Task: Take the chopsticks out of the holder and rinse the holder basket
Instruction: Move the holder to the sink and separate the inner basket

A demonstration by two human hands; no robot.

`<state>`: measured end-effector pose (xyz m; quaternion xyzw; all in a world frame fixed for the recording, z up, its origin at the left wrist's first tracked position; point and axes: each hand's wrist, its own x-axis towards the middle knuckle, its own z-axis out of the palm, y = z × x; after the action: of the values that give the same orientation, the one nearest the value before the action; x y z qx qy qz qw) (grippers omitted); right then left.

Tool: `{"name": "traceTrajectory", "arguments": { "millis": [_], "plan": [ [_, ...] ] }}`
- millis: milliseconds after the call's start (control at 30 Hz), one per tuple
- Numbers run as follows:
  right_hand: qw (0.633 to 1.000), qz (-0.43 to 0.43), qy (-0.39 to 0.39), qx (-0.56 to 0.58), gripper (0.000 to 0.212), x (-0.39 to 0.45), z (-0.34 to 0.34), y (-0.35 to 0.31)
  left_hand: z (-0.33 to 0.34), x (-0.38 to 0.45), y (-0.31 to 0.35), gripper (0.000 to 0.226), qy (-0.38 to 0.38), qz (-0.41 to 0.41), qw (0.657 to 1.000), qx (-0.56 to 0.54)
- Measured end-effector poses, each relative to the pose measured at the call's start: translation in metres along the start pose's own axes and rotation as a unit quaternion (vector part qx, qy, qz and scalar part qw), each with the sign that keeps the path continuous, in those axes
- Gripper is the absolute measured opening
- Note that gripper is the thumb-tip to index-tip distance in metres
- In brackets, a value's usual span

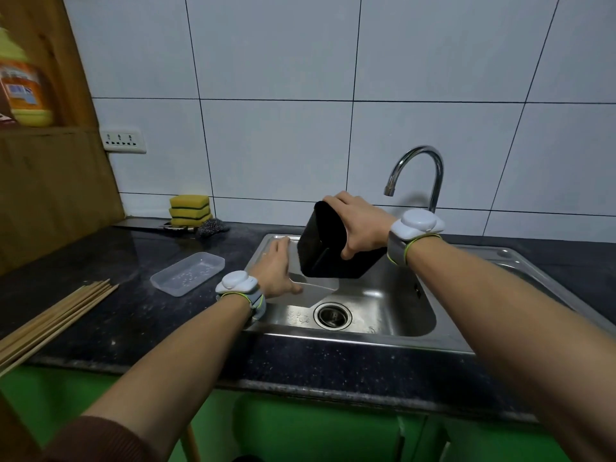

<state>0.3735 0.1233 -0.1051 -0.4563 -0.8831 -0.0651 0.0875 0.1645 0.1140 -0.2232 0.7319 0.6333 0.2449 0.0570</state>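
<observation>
Over sink (393, 295): right hand (361, 225) clamps black holder (328, 250); left hand (275, 266) grips clear basket (316, 290).

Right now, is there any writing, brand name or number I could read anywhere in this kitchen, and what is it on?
Nothing can be read for certain.
Yellow bottle on the wooden shelf: its orange and blue label carries print, too blurred to read.
Wall socket: only plug holes show, no legible marks.
Black holder, clear tray, sponges, wrist bands: no text visible.

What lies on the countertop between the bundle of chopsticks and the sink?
In the head view, a clear plastic tray lies on the dark countertop between the chopsticks and the sink; the left forearm also crosses that stretch.
</observation>
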Motion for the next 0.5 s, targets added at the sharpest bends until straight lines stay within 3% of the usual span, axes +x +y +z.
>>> {"name": "traceTrajectory", "arguments": {
  "millis": [167, 300, 500],
  "plan": [
    [0.998, 0.036, -0.025, -0.051, 0.111, -0.007, -0.003, 0.009, -0.003, 0.000, -0.008, 0.110, 0.036, -0.065, 0.997, 0.009],
    [0.992, 0.074, -0.065, -0.073, 0.097, -0.013, 0.006, 0.008, -0.016, 0.004, -0.010, 0.099, 0.055, -0.110, 0.991, -0.057],
    [0.992, 0.069, -0.087, -0.064, 0.089, -0.009, 0.025, -0.006, -0.042, 0.015, -0.025, 0.104, 0.116, -0.137, 0.973, -0.143]
  ]
}}
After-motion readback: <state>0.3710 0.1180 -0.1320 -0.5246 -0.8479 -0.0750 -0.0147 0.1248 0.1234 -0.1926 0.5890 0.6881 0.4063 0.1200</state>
